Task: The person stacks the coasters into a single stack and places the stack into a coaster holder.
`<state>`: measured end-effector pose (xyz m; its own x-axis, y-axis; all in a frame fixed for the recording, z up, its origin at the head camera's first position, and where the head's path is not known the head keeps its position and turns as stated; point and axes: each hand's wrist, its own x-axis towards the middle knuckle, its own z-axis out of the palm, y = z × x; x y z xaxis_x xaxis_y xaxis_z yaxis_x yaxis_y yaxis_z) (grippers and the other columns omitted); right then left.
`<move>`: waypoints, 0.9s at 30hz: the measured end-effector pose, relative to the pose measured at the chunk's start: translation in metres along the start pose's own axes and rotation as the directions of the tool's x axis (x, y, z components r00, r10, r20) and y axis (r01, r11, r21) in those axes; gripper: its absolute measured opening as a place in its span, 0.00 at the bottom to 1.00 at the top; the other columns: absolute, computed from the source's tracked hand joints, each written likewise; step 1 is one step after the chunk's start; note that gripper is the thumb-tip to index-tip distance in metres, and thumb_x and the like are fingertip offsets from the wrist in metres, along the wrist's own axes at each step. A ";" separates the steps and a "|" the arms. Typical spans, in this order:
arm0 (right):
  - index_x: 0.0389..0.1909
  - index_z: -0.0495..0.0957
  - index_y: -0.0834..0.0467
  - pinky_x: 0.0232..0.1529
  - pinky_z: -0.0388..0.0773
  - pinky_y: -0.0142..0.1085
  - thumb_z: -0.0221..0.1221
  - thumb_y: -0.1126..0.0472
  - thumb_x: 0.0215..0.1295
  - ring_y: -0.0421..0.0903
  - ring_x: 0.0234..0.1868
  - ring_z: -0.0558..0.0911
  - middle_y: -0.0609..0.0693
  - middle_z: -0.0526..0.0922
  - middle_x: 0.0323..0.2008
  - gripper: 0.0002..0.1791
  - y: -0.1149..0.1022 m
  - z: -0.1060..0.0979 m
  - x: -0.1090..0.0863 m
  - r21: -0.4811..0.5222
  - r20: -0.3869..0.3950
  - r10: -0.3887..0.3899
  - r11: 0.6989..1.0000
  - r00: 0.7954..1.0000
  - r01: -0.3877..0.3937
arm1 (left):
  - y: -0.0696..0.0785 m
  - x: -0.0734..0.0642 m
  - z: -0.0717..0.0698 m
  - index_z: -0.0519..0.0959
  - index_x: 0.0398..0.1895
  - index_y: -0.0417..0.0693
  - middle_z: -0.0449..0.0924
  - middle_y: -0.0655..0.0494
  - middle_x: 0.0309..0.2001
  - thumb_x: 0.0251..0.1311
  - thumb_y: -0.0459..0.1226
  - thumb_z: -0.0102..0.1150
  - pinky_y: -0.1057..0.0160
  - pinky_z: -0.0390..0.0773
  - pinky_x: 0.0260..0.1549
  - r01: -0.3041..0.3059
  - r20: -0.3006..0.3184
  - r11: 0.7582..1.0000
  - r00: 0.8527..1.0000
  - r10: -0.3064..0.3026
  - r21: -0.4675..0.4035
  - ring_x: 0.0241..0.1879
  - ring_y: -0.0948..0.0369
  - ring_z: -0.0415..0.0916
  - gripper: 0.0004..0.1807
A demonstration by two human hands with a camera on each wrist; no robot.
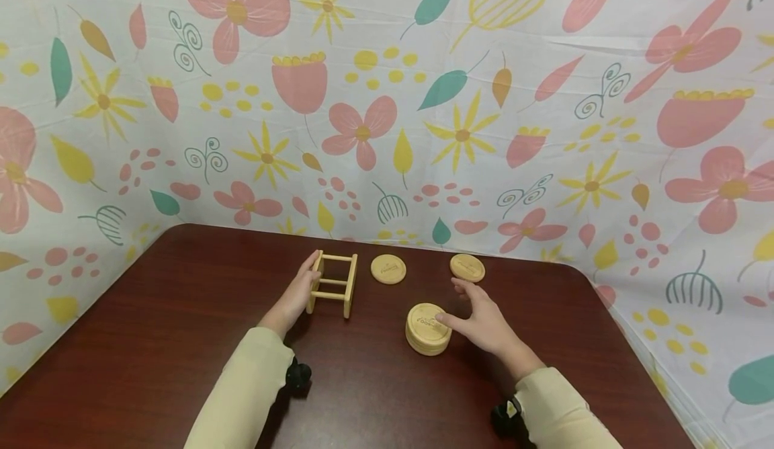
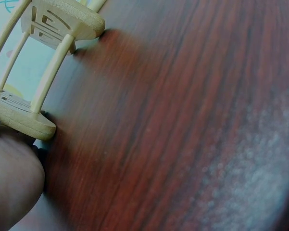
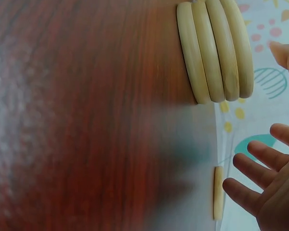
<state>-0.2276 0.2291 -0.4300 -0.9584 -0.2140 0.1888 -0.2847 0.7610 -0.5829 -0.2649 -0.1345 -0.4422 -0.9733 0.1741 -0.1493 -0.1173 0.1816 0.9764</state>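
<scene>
My left hand (image 1: 295,296) grips the left side panel of a small pale wooden coaster rack (image 1: 332,295), its fingers along the panel's outer face. The rack has two end panels joined by round bars, and the left wrist view shows slots cut in the panels (image 2: 43,24). To the right, a stack of several round wooden coasters (image 1: 428,331) lies on the table, lettering on its top one. Above the stack hovers my right hand (image 1: 486,321), fingers spread, the thumb overlapping the top coaster in the head view. The right wrist view shows a gap between thumb and stack (image 3: 215,53).
Two single wooden coasters lie flat farther back, one beside the rack (image 1: 388,269), the other just beyond my right fingertips (image 1: 467,268). The dark red-brown table (image 1: 363,395) ends at a patterned cloth backdrop (image 1: 375,99).
</scene>
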 end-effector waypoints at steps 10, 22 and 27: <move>0.69 0.61 0.56 0.56 0.69 0.55 0.65 0.37 0.51 0.58 0.61 0.71 0.60 0.70 0.61 0.48 0.007 -0.004 0.004 0.022 0.003 0.057 0.998 0.998 -0.057 | -0.001 0.001 0.000 0.38 0.76 0.63 0.29 0.51 0.76 0.69 0.40 0.26 0.35 0.40 0.66 -0.001 -0.005 1.000 1.000 0.001 0.003 0.74 0.44 0.34 0.32; 0.69 0.59 0.57 0.56 0.70 0.55 0.63 0.34 0.51 0.57 0.60 0.71 0.60 0.69 0.60 0.50 0.022 -0.004 0.009 0.008 -0.003 0.127 0.992 0.992 -0.127 | -0.005 -0.006 0.000 0.37 0.76 0.66 0.29 0.51 0.77 0.70 0.42 0.27 0.33 0.39 0.65 0.006 -0.008 1.000 1.000 -0.006 0.013 0.74 0.44 0.34 0.32; 0.69 0.59 0.58 0.56 0.70 0.54 0.65 0.35 0.48 0.58 0.60 0.72 0.60 0.70 0.59 0.52 0.026 -0.010 0.016 0.006 -0.024 0.138 0.990 0.990 -0.138 | 0.000 -0.002 0.001 0.37 0.76 0.62 0.29 0.51 0.76 0.70 0.40 0.26 0.34 0.40 0.66 -0.012 0.000 1.000 1.000 0.012 0.009 0.74 0.43 0.35 0.32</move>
<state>-0.2503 0.2522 -0.4342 -0.9878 -0.0923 0.1256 -0.1501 0.7795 -0.6082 -0.2622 -0.1338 -0.4425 -0.9748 0.1759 -0.1372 -0.1035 0.1883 0.9766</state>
